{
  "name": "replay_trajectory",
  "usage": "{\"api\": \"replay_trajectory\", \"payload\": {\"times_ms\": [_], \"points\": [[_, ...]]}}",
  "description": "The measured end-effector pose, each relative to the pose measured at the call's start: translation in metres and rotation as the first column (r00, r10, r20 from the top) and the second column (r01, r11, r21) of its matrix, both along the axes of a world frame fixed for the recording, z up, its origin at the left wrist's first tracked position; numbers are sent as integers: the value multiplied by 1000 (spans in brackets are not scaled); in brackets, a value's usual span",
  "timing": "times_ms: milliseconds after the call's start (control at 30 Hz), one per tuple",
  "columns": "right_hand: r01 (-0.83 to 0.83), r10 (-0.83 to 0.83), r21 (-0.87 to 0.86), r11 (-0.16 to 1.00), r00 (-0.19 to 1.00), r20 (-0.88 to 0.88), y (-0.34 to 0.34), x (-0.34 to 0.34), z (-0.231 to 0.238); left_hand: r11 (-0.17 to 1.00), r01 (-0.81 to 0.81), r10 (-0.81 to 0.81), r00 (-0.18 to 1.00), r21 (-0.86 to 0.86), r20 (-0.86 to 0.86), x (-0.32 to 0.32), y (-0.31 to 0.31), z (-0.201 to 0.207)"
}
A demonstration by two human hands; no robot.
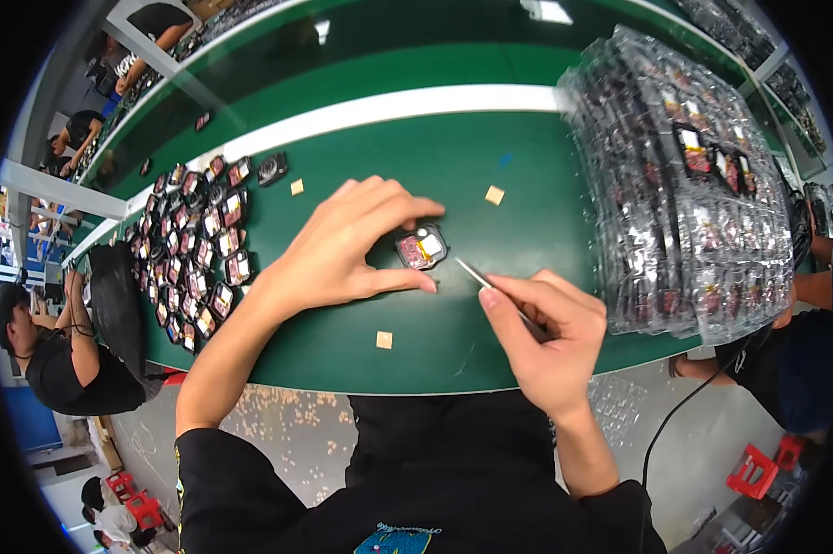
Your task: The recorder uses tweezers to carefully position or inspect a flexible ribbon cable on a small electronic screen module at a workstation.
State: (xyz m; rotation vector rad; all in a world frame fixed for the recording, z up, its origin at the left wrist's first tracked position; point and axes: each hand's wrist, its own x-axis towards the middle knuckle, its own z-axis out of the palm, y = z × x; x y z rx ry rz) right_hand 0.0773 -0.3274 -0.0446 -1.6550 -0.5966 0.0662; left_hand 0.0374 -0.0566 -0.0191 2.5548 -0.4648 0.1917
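Note:
A small black rounded device (422, 247) with an open top showing red and yellow parts lies on the green table (453, 166). My left hand (347, 245) curls around it, thumb and fingertips touching its left side and top. My right hand (545, 332) pinches thin metal tweezers (476, 275), whose tip points up-left and stops just short of the device's lower right corner.
Several more of the same small devices (199, 249) lie grouped at the left of the table. A tall stack of clear plastic trays (693, 185) stands at the right. Small tan squares (384, 340) are scattered on the green surface. Other people sit at the left and right edges.

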Motion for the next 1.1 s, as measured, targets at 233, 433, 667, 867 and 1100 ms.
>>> {"api": "replay_trajectory", "payload": {"times_ms": [233, 433, 667, 867, 1100], "points": [[4, -4, -34, 999, 1000, -27, 2, 0, -5, 995, 50, -48, 999, -90, 22, -4, 11, -11], [-23, 22, -47, 999, 1000, -18, 2, 2, -5, 989, 74, -77, 997, -128, -25, -8, 18, -15], [-231, 221, 4, 973, 927, -304, 0, 17, 11, 973, 21, -51, 991, -231, -121, -10, 9, -14], [-170, 207, -293, 941, 973, 101, 11, 28, 1, 972, 95, -98, 995, -215, -2, -9, 11, -24], [-164, 217, -267, 950, 959, 183, 16, 24, -6, 978, 57, -70, 996, -200, -57, -7, 10, -22]]}}
